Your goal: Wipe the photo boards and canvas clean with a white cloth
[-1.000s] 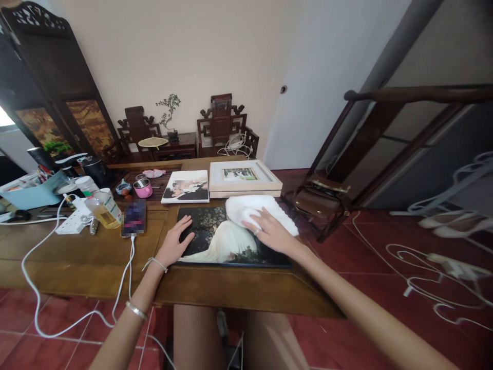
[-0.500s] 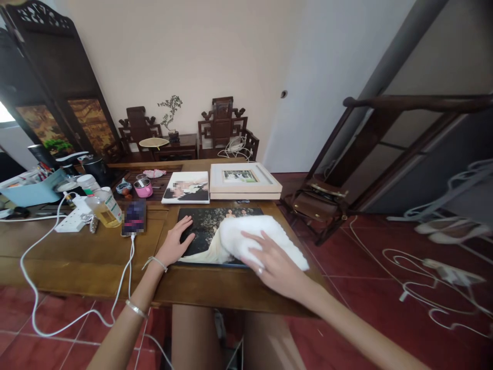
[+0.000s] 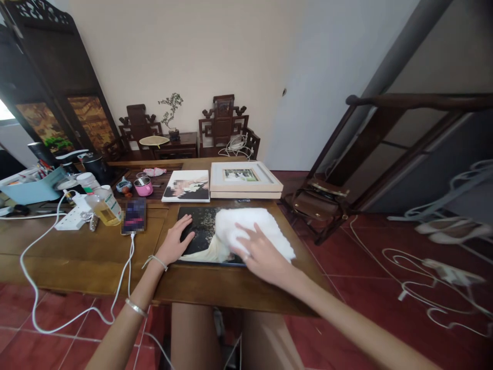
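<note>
A dark photo panel [image 3: 198,228] with a pale dress in its picture lies flat on the wooden table in front of me. My left hand [image 3: 175,244] rests on its left edge, fingers spread. Over the panel's right part lies a fluffy white cloth [image 3: 269,226], which hides much of the picture. My right hand [image 3: 264,257] presses down on this cloth and grips it, with some fingers stretched across the top and a fold bunched near the thumb.
Behind the panel lie a white-edged photo print [image 3: 187,187] and stacked light wooden frames [image 3: 246,191]. To the left are a phone [image 3: 133,217] on a white cable, a bottle [image 3: 108,208], a power strip [image 3: 71,217] and a pink cup [image 3: 143,187]. A brown bag [image 3: 321,203] sits on a chair at right.
My right hand and the white cloth have shifted left and slightly away from me over the panel. My left hand stays in place.
</note>
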